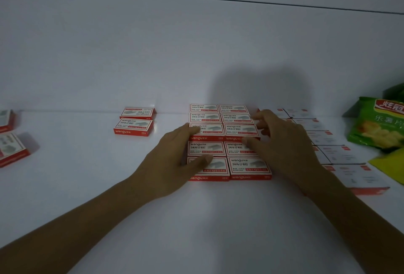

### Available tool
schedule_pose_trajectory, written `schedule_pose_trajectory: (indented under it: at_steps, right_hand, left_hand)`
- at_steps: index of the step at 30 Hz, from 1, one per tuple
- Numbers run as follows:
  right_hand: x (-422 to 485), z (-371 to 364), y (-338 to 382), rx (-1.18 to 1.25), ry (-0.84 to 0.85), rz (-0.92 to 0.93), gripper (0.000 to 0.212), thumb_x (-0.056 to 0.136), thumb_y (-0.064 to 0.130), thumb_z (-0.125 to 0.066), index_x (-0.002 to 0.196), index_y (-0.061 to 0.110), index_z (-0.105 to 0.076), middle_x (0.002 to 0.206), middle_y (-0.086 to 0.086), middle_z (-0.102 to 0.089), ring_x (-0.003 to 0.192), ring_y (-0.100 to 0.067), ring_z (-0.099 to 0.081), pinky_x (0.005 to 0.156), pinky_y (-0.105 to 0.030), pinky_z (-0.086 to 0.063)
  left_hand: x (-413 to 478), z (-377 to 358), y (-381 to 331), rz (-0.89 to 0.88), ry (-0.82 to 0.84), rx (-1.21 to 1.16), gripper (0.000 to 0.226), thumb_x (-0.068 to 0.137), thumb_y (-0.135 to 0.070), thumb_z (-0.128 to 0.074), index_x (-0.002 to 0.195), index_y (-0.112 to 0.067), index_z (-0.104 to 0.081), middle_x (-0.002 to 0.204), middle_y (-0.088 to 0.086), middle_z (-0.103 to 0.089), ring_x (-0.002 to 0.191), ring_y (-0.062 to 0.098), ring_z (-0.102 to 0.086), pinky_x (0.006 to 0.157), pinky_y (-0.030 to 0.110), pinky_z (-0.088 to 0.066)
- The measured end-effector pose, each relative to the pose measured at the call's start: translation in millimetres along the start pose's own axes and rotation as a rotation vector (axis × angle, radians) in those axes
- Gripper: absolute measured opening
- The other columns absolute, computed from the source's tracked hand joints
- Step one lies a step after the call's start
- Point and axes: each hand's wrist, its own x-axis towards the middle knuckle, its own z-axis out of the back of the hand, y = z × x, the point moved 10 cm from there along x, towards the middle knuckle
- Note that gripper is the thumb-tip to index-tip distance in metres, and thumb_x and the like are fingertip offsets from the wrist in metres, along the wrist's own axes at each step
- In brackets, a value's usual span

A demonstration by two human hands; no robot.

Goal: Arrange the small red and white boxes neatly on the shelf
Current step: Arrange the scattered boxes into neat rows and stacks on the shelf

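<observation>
Several small red and white boxes (249, 165) lie in two tidy columns on the white shelf (207, 219) at centre. My left hand (175, 158) lies flat against the left side of this block, fingers straight, its thumb over the nearest left box (218, 167). My right hand (284, 142) rests on the right side with fingers bent, their tips touching a box in the right column (239, 130). Two more boxes (133, 128) sit apart to the left, one behind the other. Further boxes (12, 150) lie at the far left edge.
Another double column of pale boxes (341, 153) runs along the right, partly behind my right arm. A green snack bag (380, 123) and a yellow packet (391, 165) lie at the far right. The white back wall (196, 55) rises behind the rows.
</observation>
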Motion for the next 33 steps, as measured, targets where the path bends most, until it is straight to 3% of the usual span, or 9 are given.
schedule_pose_trajectory:
  at_steps: [10,17,20,22,26,30,33]
  right_hand:
    - [4,-4,1,-0.029,-0.013,0.039,0.049,0.081,0.049,-0.062,0.122,0.027,-0.047,0.116,0.005,-0.063,0.099,-0.018,-0.061,0.093,-0.041,-0.047]
    - [-11,-5,32,-0.072,0.040,0.164,0.062,0.080,0.052,-0.061,0.132,0.024,-0.042,0.136,0.000,-0.044,0.123,-0.019,-0.040,0.103,-0.039,-0.031]
    - [-19,0,57,-0.080,0.055,0.234,0.063,0.081,0.052,-0.060,0.134,0.025,-0.040,0.139,0.001,-0.043,0.126,-0.018,-0.037,0.105,-0.039,-0.030]
    - [-24,2,75,-0.041,0.067,0.267,0.059,0.082,0.051,-0.059,0.133,0.026,-0.041,0.138,0.003,-0.044,0.125,-0.017,-0.039,0.104,-0.038,-0.030]
    - [-35,-1,121,0.093,0.036,0.359,0.046,0.084,0.045,-0.060,0.125,0.027,-0.049,0.131,0.006,-0.051,0.121,-0.015,-0.044,0.100,-0.031,-0.031]
    - [-40,-40,179,0.118,0.128,0.447,0.046,0.084,0.046,-0.059,0.125,0.028,-0.049,0.130,0.006,-0.053,0.120,-0.013,-0.046,0.101,-0.031,-0.034]
    - [-45,-75,235,0.160,0.206,0.512,0.046,0.084,0.047,-0.060,0.125,0.028,-0.050,0.128,0.008,-0.054,0.117,-0.010,-0.049,0.100,-0.029,-0.037]
  left_hand:
    - [0,7,-7,-0.017,-0.053,0.098,0.055,0.080,-0.061,-0.050,0.127,-0.033,-0.047,0.124,-0.017,-0.057,0.111,0.007,-0.058,0.089,0.036,-0.053]
    - [-10,24,-25,-0.027,-0.161,0.202,0.054,0.082,-0.062,-0.050,0.128,-0.033,-0.047,0.129,-0.018,-0.054,0.115,0.004,-0.052,0.094,0.041,-0.050]
    - [-24,32,-45,-0.090,-0.165,0.319,0.051,0.088,-0.046,-0.054,0.134,-0.028,-0.043,0.135,-0.024,-0.036,0.119,-0.003,-0.038,0.104,0.025,-0.028]
    - [-36,45,-45,-0.110,-0.176,0.441,0.061,0.088,-0.048,-0.053,0.141,-0.023,-0.035,0.143,-0.016,-0.033,0.129,0.004,-0.032,0.104,0.024,-0.023]
    - [-68,77,-23,-0.111,-0.166,0.615,0.076,0.080,-0.070,-0.035,0.141,-0.024,-0.034,0.147,-0.006,-0.036,0.135,0.013,-0.031,0.109,0.031,-0.029]
    - [-109,113,-16,-0.155,-0.139,0.664,0.063,0.085,-0.065,-0.036,0.137,-0.029,-0.039,0.142,-0.008,-0.044,0.129,0.010,-0.039,0.103,0.027,-0.034]
    - [-144,150,-3,-0.151,-0.146,0.727,0.059,0.087,-0.064,-0.036,0.129,-0.026,-0.050,0.128,-0.007,-0.057,0.114,0.011,-0.052,0.090,0.023,-0.041]
